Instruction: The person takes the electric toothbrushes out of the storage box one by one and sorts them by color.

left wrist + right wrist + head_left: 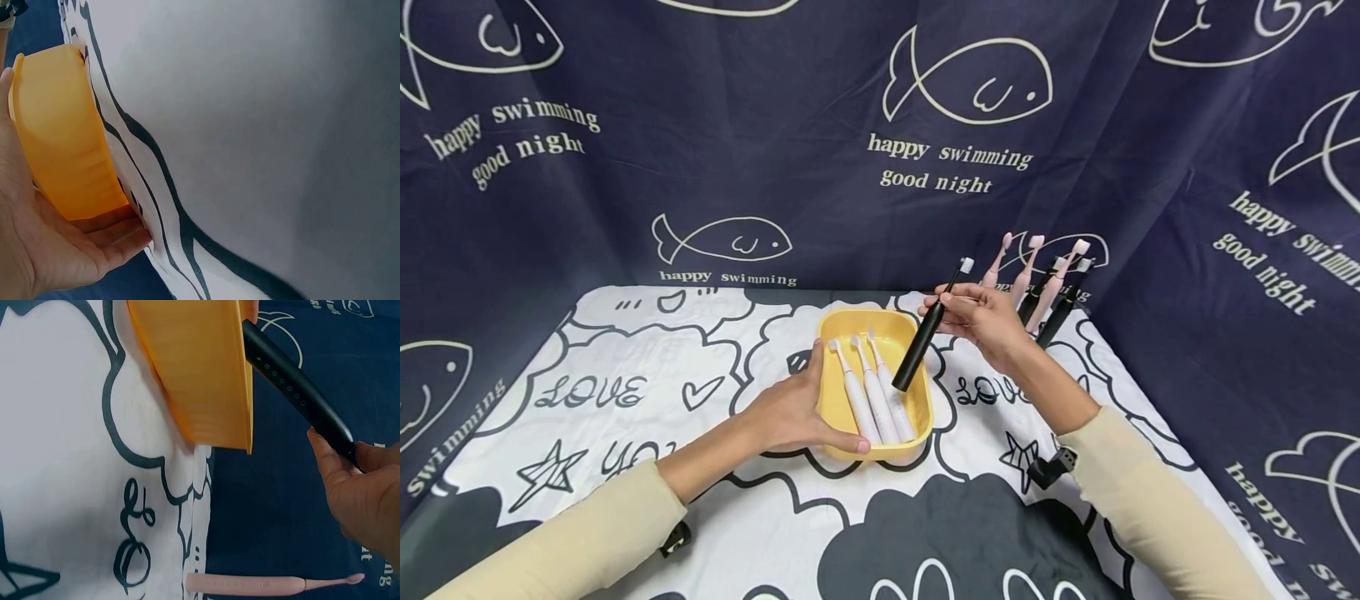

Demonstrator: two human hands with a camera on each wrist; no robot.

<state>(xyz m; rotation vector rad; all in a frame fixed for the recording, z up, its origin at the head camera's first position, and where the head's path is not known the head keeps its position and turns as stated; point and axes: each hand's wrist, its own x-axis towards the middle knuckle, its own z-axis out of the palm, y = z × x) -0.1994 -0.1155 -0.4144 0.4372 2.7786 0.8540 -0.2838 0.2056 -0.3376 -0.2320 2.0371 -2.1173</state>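
A yellow tray (917, 451) stands on the patterned cloth, with three white electric toothbrushes (862, 406) lying side by side in it. My left hand (790, 412) grips its left side, the thumb at the near rim and the fingers along the outer wall (62, 137). Between thumb and fingers, my right hand (988, 321) pinches a black electric toothbrush (921, 342) near its neck. This brush tilts, head up, its lower end above the tray's right side. In the right wrist view, small marks line its black handle (294, 387).
Behind the right hand, three pink toothbrushes (1048, 296) and two black ones (1062, 310) stand upright; their lower ends are partly hidden. A dark blue fish-print curtain (820, 150) walls the back and sides. The white cloth (647, 375) carries black line drawings.
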